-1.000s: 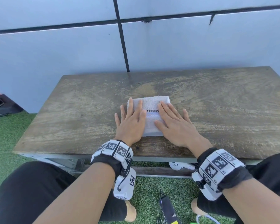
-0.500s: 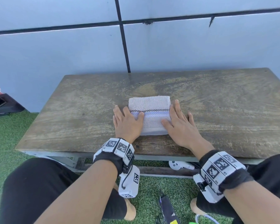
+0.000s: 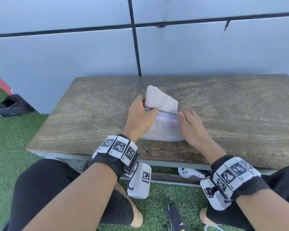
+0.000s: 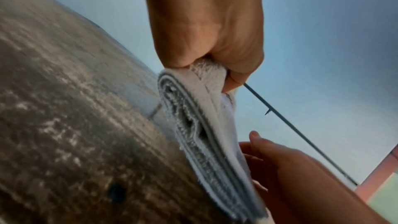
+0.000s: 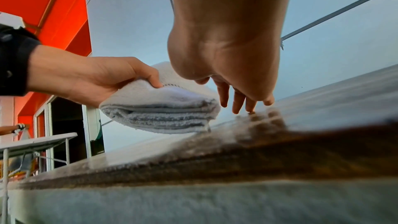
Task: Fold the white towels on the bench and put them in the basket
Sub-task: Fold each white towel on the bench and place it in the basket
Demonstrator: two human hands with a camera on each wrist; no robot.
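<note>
Our left hand (image 3: 140, 117) grips the folded white towel (image 3: 163, 114), fingers under it and thumb on top, tipping it up off the wooden bench (image 3: 90, 114) near its centre, left side raised, right edge low. At three o'clock of the towel, our right hand (image 3: 190, 125) hangs relaxed and holds nothing, its fingertips (image 5: 249, 108) pointing down at the wood. Behind, at twelve o'clock, stands the pale blue wall (image 3: 73, 55).

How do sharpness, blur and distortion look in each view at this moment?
Head view: evenly lit and sharp, wall lines bowed by the wide lens. Left wrist view: soft, bench streaked, towel edge readable. Right wrist view: near bench edge heavily blurred, towel and left hand sharp, orange awning glaring.
</note>
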